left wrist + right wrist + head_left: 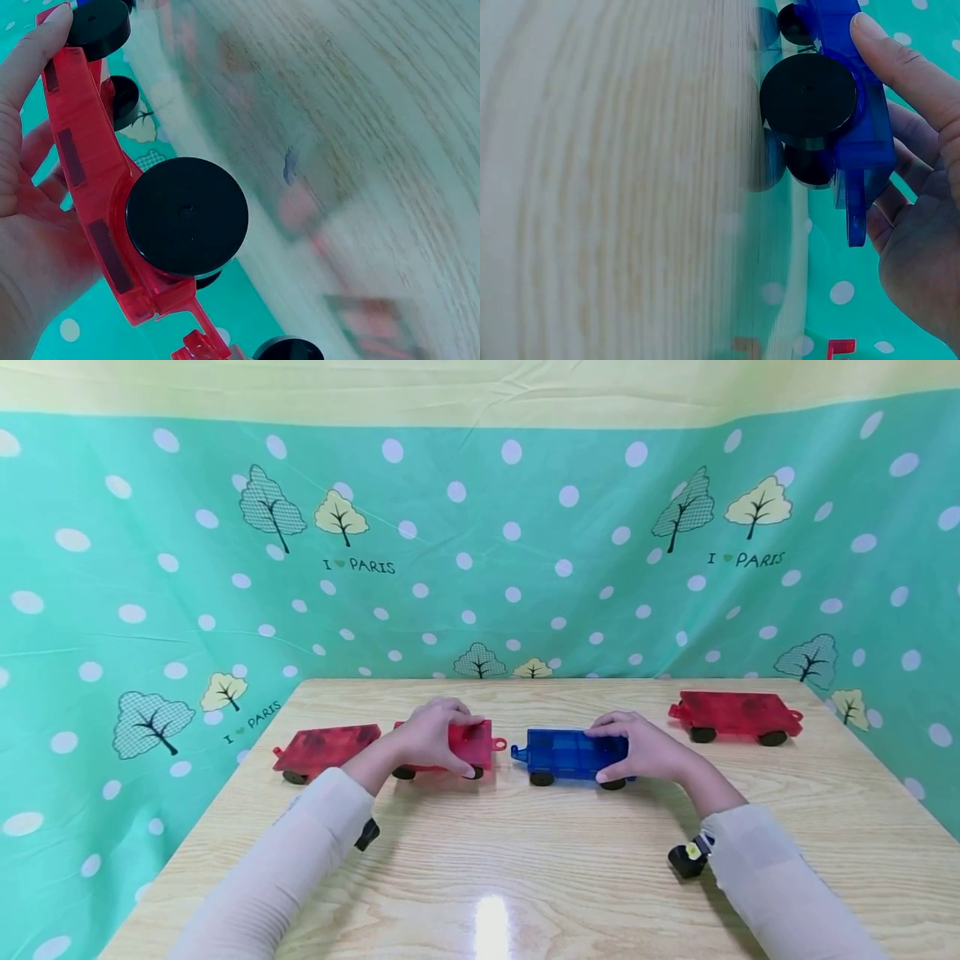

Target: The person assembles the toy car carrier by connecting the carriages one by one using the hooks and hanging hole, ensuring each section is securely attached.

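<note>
My left hand (pixel 429 739) grips the front end of a red toy train car (pixel 476 745), its thumb low on the near side by a black wheel. Across a small gap, my right hand (pixel 647 747) holds a blue toy train car (pixel 557 753) by its right end. The blue car's hook (pixel 519 754) faces the red car's ring (pixel 499 744); the two are apart. Behind the left hand stands another red car (pixel 333 746); the left wrist view shows its wheel (pixel 289 349) close to the held car's rear coupling. Whether they are linked is partly hidden.
At the back right of the wooden table (pixel 480 860) stands one more red train car (pixel 735 714), away from both hands. A green dotted cloth (pixel 480 552) hangs behind the table and along its sides.
</note>
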Tool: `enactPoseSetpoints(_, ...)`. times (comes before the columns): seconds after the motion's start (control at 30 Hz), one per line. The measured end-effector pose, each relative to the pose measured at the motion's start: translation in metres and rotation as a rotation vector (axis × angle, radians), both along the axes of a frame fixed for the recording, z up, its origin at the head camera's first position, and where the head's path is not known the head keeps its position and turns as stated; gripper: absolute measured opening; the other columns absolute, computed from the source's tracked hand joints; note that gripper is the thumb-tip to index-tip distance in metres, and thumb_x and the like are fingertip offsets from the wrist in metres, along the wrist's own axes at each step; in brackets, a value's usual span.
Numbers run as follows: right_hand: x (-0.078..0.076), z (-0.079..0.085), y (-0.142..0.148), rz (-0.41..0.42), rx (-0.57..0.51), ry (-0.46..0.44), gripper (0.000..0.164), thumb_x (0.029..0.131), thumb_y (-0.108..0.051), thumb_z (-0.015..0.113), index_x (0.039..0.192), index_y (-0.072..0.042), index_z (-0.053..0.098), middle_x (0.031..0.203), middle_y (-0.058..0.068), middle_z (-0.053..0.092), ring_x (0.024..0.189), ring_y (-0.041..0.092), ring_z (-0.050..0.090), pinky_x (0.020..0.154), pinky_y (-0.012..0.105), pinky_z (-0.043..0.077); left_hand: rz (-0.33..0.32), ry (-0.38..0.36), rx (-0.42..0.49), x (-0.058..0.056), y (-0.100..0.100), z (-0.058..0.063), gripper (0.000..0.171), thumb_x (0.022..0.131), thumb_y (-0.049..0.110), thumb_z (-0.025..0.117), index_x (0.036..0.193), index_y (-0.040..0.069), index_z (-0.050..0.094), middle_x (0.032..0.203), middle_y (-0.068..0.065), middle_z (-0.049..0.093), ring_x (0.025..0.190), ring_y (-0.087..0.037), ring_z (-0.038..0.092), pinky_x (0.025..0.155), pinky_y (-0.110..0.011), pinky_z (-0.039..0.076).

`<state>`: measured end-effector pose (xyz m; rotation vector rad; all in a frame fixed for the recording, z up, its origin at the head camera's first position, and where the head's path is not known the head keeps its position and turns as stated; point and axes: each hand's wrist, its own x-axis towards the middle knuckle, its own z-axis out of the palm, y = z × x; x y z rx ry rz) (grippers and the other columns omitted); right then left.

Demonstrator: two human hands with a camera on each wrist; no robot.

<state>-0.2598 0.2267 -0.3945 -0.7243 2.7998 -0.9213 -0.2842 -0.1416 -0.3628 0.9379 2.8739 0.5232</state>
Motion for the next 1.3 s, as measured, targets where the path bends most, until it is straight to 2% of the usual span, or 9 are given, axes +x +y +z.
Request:
enactPoseSetpoints(0.17, 0.0, 0.0, -0.003, 0.005, -0.011, -0.012, 0.071, 0.071, -0.039, 0.087, 0.131, -0.009, 0.063, 0.137, 0.016, 0.048, 0.129, 0.042, 0.036, 0.101, 0.062, 0.037, -0.023, -0.002, -0.002, 0.001, 0.002, 0.003, 0.079, 0.065, 0.042, 0.09, 0.135, 0.019, 0.061, 0.124, 0.0, 0.056, 0.113, -0.019, 0.046, 0.082, -0.034, 0.048)
enactPoseSetpoints(0.5, 0.0, 0.0, -0.009, 0.018, -0.022, -0.009, 0.068, 0.073, -0.037, 0.086, 0.131, -0.008, 0.063, 0.137, 0.018, 0.048, 0.129, 0.043, 0.036, 0.1, 0.062, 0.037, -0.047, 0.007, -0.007, -0.003, 0.007, 0.003, 0.08, 0.063, 0.042, 0.091, 0.134, 0.019, 0.062, 0.124, -0.001, 0.057, 0.115, -0.02, 0.046, 0.092, -0.042, 0.043)
enactPoseSetpoints(0.77, 0.0, 0.0, -0.01, 0.019, -0.036, -0.026, 0.068, 0.073, -0.035, 0.087, 0.131, -0.008, 0.063, 0.137, 0.017, 0.047, 0.129, 0.042, 0.036, 0.101, 0.061, 0.037, -0.072, -0.002, -0.026, -0.008, 0.01, -0.001, 0.081, 0.062, 0.042, 0.092, 0.134, 0.018, 0.062, 0.124, -0.001, 0.057, 0.118, -0.022, 0.045, 0.097, -0.045, 0.039)
enactPoseSetpoints(1.03, -0.001, 0.0, -0.01, 0.021, -0.025, -0.022, 0.068, 0.073, -0.036, 0.086, 0.131, -0.008, 0.063, 0.137, 0.018, 0.047, 0.129, 0.043, 0.036, 0.101, 0.061, 0.037, -0.063, -0.009, -0.033, -0.01, 0.009, -0.005, 0.081, 0.062, 0.041, 0.092, 0.134, 0.019, 0.062, 0.125, -0.002, 0.057, 0.119, -0.022, 0.044, 0.096, -0.045, 0.039)
enactPoseSetpoints(1.3, 0.0, -0.001, -0.012, 0.015, -0.032, -0.034, 0.069, 0.072, -0.036, 0.087, 0.131, -0.009, 0.063, 0.138, 0.016, 0.047, 0.13, 0.041, 0.035, 0.101, 0.061, 0.036, -0.058, -0.02, -0.027, -0.009, 0.007, -0.013, 0.078, 0.063, 0.043, 0.091, 0.133, 0.021, 0.063, 0.125, -0.001, 0.057, 0.118, -0.021, 0.045, 0.094, -0.044, 0.041)
